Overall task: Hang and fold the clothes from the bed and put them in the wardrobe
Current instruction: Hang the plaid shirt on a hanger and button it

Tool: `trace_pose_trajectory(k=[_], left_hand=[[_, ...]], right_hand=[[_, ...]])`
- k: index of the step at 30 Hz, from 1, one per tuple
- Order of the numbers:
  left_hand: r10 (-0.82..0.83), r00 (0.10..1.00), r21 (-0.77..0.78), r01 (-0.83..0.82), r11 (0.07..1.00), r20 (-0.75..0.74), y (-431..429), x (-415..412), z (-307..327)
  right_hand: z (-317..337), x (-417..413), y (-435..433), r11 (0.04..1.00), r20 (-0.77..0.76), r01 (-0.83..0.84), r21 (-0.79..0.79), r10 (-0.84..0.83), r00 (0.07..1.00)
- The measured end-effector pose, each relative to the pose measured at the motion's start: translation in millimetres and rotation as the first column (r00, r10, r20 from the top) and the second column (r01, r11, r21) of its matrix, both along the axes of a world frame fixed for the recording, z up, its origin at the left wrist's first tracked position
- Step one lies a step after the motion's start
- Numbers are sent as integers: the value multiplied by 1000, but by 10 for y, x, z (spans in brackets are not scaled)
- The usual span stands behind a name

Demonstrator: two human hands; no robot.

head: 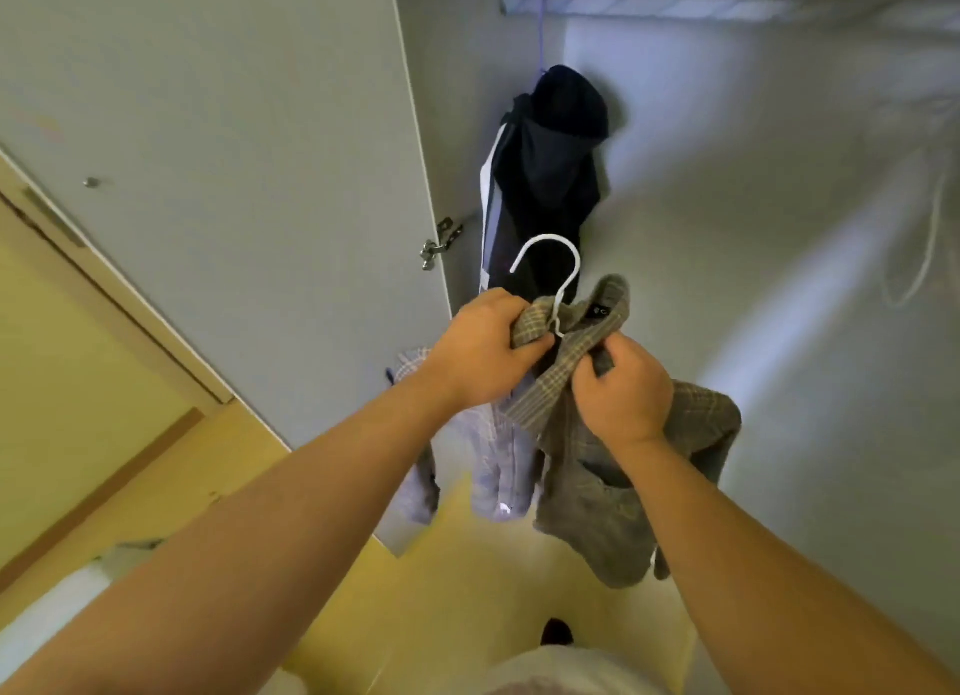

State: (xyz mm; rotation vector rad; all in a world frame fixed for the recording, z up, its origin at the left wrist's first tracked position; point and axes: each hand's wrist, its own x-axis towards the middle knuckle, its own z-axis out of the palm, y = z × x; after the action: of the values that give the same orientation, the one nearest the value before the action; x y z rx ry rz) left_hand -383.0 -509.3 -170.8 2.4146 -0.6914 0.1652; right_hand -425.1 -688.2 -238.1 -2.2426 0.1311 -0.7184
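Fingers (536, 350) half-buried in checked shirt (597, 492)

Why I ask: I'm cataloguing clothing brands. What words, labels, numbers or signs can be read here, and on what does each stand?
Black neck label inside the collar of the plaid shirt: a small pale mark, too small and blurred to read.
No text shows on the white hanger, the dark garment or the wardrobe door.
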Motion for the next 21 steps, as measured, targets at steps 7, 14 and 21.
trace_pose_trajectory(k=[7, 14, 21], left_hand=[[-46, 997, 3, 46, 999, 66, -802, 514, 25], [72, 997, -29, -73, 997, -29, -1440, 1125, 43], [-8, 992, -228, -21, 974, -126, -1817, 1790, -4]], right_hand=[[-2, 293, -684, 965, -38, 263, 15, -262, 964], [72, 626, -1202, 930, -63, 367, 16, -366, 929], [112, 1003, -1397, 882, -137, 467, 59, -456, 879]])
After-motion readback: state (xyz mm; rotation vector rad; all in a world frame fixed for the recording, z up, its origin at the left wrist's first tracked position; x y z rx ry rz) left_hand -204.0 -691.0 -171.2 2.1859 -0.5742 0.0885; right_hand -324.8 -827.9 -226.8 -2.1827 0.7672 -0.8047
